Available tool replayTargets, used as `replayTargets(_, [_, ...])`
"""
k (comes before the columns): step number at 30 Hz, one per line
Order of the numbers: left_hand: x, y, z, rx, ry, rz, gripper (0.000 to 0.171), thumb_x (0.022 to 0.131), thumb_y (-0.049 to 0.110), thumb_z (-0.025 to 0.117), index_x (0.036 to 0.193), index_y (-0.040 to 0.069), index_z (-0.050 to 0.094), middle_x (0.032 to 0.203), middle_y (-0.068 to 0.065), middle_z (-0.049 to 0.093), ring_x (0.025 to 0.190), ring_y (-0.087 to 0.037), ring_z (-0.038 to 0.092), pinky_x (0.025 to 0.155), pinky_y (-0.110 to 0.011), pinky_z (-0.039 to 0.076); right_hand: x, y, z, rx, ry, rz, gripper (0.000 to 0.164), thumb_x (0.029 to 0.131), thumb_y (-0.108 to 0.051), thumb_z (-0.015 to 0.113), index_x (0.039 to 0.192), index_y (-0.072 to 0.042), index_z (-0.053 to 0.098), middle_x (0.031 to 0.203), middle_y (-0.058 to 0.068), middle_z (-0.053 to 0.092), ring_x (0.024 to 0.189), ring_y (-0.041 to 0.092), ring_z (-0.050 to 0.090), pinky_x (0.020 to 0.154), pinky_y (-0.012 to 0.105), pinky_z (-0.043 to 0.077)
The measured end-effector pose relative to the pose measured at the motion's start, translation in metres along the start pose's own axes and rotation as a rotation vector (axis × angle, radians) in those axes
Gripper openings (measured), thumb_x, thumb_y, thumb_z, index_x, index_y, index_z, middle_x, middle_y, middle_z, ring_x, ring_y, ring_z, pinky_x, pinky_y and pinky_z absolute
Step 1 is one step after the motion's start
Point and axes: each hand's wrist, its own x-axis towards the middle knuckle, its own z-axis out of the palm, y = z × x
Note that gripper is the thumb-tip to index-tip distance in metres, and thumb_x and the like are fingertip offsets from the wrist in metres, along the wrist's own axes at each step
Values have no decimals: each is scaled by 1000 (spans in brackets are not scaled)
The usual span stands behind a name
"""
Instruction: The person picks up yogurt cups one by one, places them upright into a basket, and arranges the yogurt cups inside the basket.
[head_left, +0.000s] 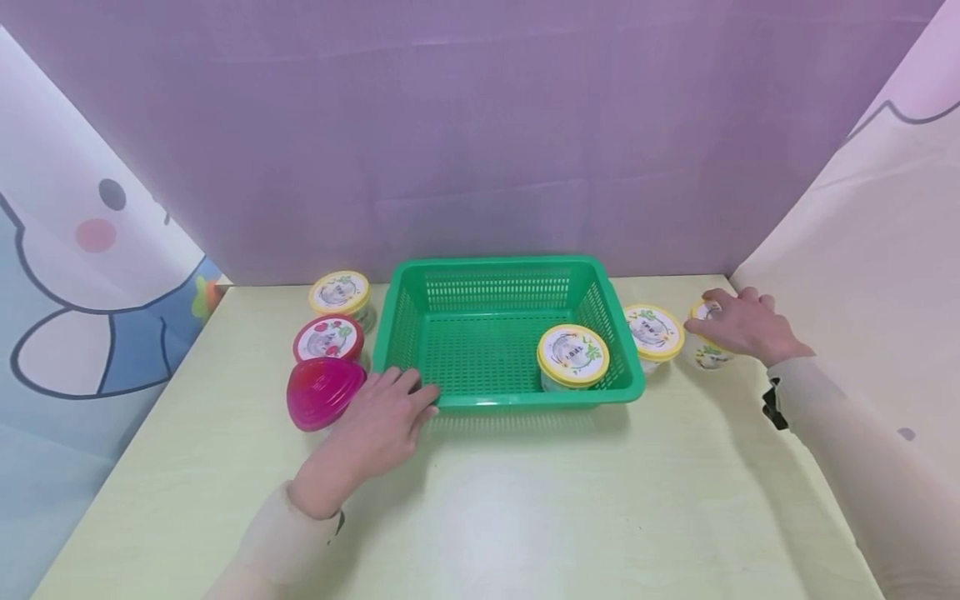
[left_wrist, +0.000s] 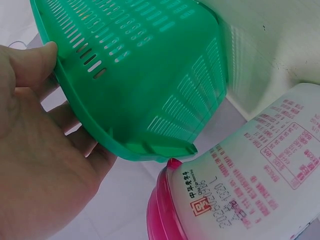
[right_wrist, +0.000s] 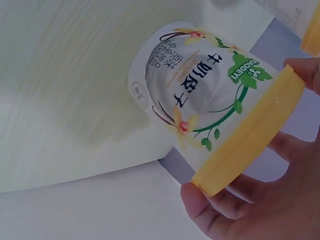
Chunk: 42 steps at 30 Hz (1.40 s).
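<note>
In the head view, my left hand (head_left: 378,417) is at the front left corner of a green plastic basket (head_left: 495,401). The left wrist view shows the thumb on the basket's rim (left_wrist: 100,135), with the fingers curled around the other side. A yellow-lidded milk dessert tub (head_left: 711,358) stands to the right of the basket, gripped from above by my right hand (head_left: 750,327). In the right wrist view, thumb and fingers pinch the tub's yellow lid (right_wrist: 250,135). Inside the basket, at its front right, sits another yellow-lidded tub (head_left: 573,357).
Between basket and right hand stands a third yellow-lidded tub (head_left: 654,333). Left of the basket are a yellow-lidded tub (head_left: 340,292), a red-lidded tub (head_left: 327,338) and a tub with a magenta domed lid (head_left: 322,390). A purple cloth (head_left: 480,142) hangs behind the pale table (head_left: 525,517).
</note>
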Motion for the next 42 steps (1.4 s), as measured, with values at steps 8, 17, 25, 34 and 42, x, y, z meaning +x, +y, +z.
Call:
replayTargets(8, [0, 1, 0, 0, 13, 5, 33, 92, 27, 75, 121, 11, 69, 97, -3, 58, 93, -22, 54, 82, -39, 48, -2, 2, -1, 4, 27, 3, 72, 97, -52, 48, 148, -3, 38, 126, 38, 35, 108, 54, 31, 72, 66, 41])
replayTargets(17, [-1, 2, -2, 2, 9, 4, 33, 92, 26, 75, 121, 11, 69, 97, -4, 58, 93, -22, 54, 82, -39, 49, -3, -1, -7, -5, 55, -15, 72, 97, -53, 48, 148, -3, 39, 126, 38, 36, 106, 53, 32, 70, 64, 42])
replayTargets(25, [-2, 2, -2, 1, 11, 6, 34, 92, 26, 76, 121, 10, 69, 98, -4, 59, 93, -23, 55, 82, -40, 49, -3, -8, -15, 6, 91, -18, 73, 96, -55, 49, 146, -3, 41, 123, 37, 37, 106, 51, 31, 70, 62, 42])
replayTargets(34, [-1, 1, -1, -1, 16, 6, 33, 91, 26, 76, 120, 11, 69, 98, -4, 59, 93, -22, 55, 82, -39, 49, -2, -17, -27, -15, 136, -42, 69, 96, -52, 47, 145, -5, 45, 123, 37, 39, 104, 52, 33, 68, 62, 42])
replayTargets(42, [0, 0, 0, -4, 30, 11, 31, 92, 26, 76, 118, 11, 70, 96, -3, 59, 92, -22, 54, 81, -39, 49, -3, -32, -41, -25, 182, -75, 67, 95, -52, 47, 144, -5, 47, 129, 38, 38, 105, 53, 33, 68, 61, 42])
